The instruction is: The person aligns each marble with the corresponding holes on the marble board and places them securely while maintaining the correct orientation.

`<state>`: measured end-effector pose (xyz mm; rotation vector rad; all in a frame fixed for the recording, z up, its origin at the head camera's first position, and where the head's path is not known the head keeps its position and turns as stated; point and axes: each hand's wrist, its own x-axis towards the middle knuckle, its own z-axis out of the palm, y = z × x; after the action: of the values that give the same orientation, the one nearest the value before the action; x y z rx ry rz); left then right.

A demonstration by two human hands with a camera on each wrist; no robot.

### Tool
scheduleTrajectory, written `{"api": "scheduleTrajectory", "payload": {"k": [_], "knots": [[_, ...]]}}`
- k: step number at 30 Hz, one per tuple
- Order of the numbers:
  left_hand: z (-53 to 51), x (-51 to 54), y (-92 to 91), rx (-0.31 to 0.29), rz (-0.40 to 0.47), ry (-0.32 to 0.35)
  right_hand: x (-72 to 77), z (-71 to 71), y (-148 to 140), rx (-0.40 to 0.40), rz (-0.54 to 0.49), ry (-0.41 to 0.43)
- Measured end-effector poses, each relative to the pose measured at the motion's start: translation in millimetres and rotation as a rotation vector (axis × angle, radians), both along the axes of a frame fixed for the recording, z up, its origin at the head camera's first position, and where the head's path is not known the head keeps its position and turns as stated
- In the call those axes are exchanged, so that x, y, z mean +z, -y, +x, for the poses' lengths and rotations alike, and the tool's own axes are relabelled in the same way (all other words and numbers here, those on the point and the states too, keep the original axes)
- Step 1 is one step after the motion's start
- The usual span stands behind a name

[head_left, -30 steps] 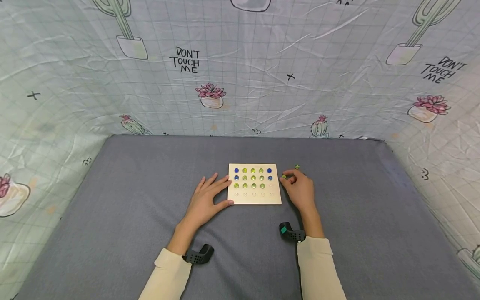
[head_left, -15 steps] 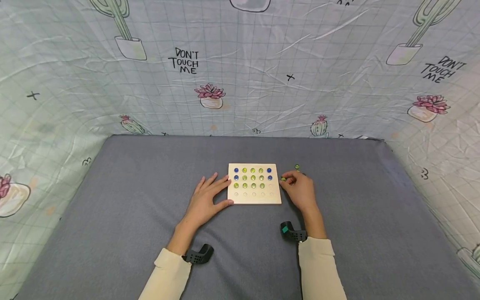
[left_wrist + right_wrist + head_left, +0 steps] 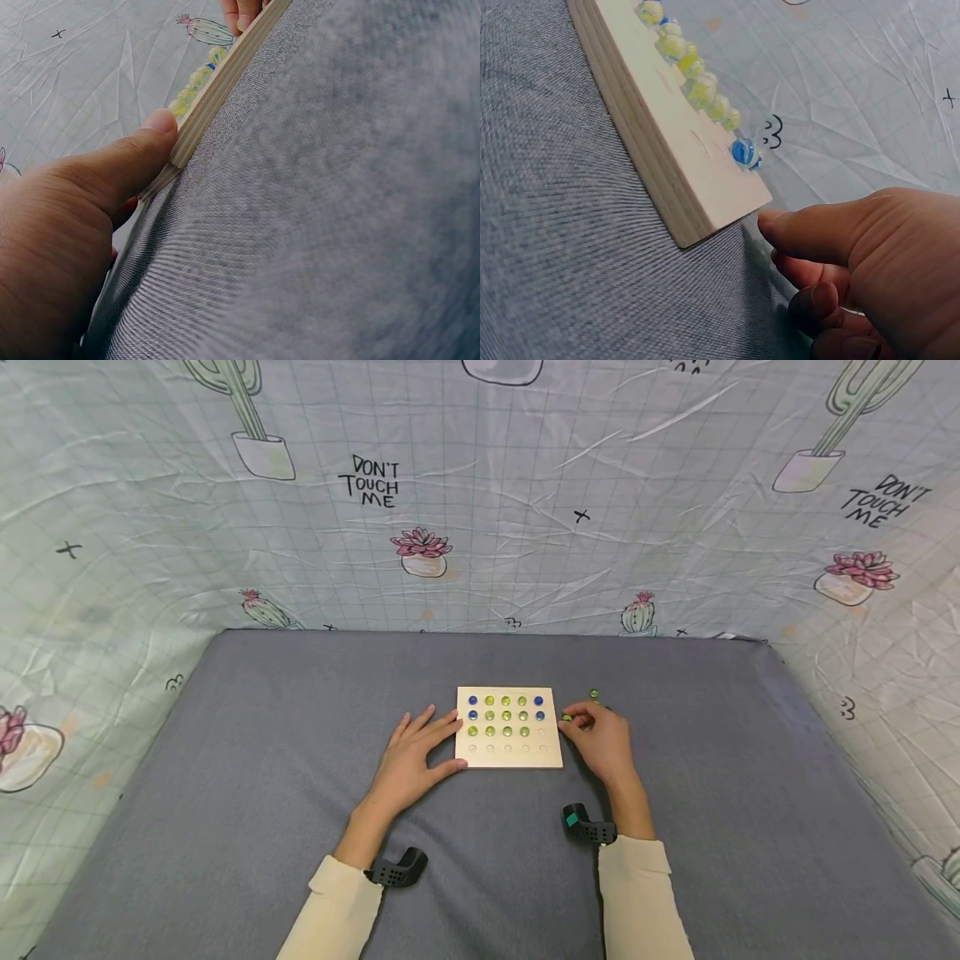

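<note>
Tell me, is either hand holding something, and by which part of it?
The right hand pinches a green marble with its fingertips; the contact spots are hidden. The left hand only touches the board.

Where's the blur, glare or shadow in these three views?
Head: soft light, board in focus. Left wrist: grey cloth goes blurry toward the right of the frame. Right wrist: board's top looks nearly washed out; a dark shadow falls on the cloth below its corner, by the right hand.

2 cream sleeves (image 3: 333, 914) with folded cuffs (image 3: 636, 855); 2 black wrist devices (image 3: 400, 869), the right showing 1 green patch (image 3: 572, 820).
</note>
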<state>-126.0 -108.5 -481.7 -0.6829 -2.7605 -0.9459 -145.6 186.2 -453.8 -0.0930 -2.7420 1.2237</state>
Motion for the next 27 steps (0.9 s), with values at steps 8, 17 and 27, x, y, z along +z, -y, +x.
{"api": "scheduleTrajectory", "payload": {"k": [8,17,27], "knots": [[0.3,-1.5,-0.4,0.002,-0.002,-0.004,-0.7,0.2,0.4,0.075,-0.041,0.019],[1.0,-2.7,-0.6,0.003,0.006,-0.009,-0.8,1.2,2.0,0.199,-0.113,0.044],[1.3,-3.5,-1.1,0.006,-0.003,-0.015,-5.4,1.5,1.8,0.276,-0.135,0.034]]}}
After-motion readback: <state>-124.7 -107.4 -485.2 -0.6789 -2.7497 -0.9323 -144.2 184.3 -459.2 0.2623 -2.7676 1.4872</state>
